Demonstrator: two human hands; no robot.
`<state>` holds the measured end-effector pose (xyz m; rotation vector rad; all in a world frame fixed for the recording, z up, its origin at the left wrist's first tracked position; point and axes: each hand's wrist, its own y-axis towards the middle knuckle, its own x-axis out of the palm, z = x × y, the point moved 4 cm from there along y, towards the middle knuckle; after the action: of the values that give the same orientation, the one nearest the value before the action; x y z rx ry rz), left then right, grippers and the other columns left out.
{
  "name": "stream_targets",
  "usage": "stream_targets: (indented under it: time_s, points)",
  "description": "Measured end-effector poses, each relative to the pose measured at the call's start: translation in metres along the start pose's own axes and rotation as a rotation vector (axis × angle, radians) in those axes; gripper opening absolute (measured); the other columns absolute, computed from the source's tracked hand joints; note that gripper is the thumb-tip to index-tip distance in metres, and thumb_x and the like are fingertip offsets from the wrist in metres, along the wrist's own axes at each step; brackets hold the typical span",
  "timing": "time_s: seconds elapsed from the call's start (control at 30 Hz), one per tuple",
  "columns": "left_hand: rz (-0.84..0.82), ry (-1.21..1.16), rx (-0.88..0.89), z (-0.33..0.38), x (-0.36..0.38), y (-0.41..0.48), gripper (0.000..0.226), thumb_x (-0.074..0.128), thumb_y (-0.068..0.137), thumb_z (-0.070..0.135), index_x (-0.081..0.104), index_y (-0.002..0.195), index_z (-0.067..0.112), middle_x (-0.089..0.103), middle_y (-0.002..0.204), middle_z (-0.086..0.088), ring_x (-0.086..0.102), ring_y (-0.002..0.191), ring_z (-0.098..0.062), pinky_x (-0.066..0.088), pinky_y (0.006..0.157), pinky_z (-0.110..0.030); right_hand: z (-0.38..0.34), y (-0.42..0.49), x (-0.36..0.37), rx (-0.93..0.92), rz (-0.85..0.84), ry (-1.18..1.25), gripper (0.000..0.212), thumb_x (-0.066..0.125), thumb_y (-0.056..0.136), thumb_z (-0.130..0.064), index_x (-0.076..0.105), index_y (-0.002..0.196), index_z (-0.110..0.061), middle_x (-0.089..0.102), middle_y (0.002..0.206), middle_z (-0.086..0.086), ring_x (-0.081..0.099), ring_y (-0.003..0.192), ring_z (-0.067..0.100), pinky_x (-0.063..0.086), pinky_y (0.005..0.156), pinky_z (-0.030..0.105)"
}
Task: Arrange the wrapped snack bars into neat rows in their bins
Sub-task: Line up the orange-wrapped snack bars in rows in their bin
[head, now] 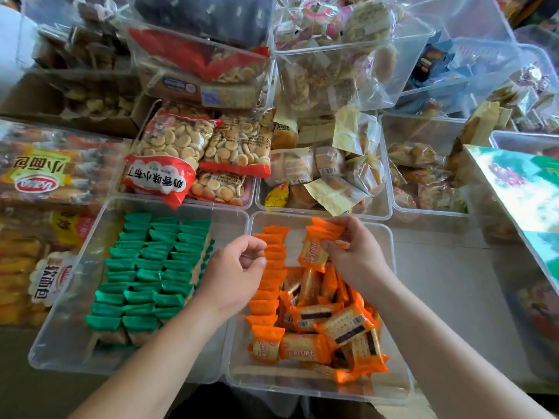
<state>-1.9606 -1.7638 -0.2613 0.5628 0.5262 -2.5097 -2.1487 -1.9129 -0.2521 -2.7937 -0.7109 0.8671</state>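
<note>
Two clear bins sit side by side in front of me. The left bin (60, 337) holds green-wrapped bars (145, 267) standing in three neat rows. The right bin (399, 343) holds orange-wrapped bars: one upright row (267, 285) along its left side and a loose pile (329, 325) in the middle and near part. My right hand (354, 255) pinches a small stack of orange bars (317, 246) above the far part of this bin. My left hand (233, 270) hovers at the bin's left edge beside the upright row, fingers curled, holding nothing that I can see.
Behind the two bins stand more clear bins of bagged round biscuits (187, 155) and wrapped pastries (326, 170). Stacked tubs of snacks rise at the back. Bread bags (39, 182) lie at the left, and a green printed box (520, 189) at the right.
</note>
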Motion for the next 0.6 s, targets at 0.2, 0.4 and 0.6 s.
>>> stream_targets:
  time_s: [0.2, 0.4, 0.6]
  points:
    - [-0.007, 0.002, -0.044, -0.015, 0.003, 0.001, 0.024, 0.069, 0.097, 0.019, 0.069, 0.11, 0.039, 0.07, 0.1, 0.021, 0.065, 0.093, 0.004, 0.059, 0.083, -0.022, 0.027, 0.02, 0.05, -0.102, 0.008, -0.15, 0.034, 0.064, 0.099, -0.015, 0.054, 0.131, -0.021, 0.064, 0.121, -0.005, 0.059, 0.112, 0.016, 0.049, 0.092, 0.031]
    - [-0.036, -0.043, -0.035, -0.021, 0.009, 0.004, 0.025, 0.069, 0.096, 0.016, 0.07, 0.109, 0.037, 0.071, 0.101, 0.019, 0.067, 0.094, -0.002, 0.058, 0.085, -0.02, 0.047, 0.028, 0.057, -0.178, 0.024, -0.332, 0.039, 0.059, 0.102, -0.021, 0.049, 0.14, -0.018, 0.054, 0.134, 0.002, 0.061, 0.113, 0.023, 0.054, 0.088, 0.035]
    - [-0.056, 0.078, -0.012, -0.021, 0.016, 0.007, 0.021, 0.066, 0.099, 0.021, 0.069, 0.115, 0.034, 0.068, 0.106, 0.018, 0.064, 0.095, 0.003, 0.054, 0.081, -0.013, 0.046, 0.044, 0.056, -0.115, -0.134, -0.474, 0.052, 0.068, 0.096, -0.026, 0.051, 0.145, -0.018, 0.055, 0.134, 0.002, 0.06, 0.116, 0.025, 0.053, 0.093, 0.035]
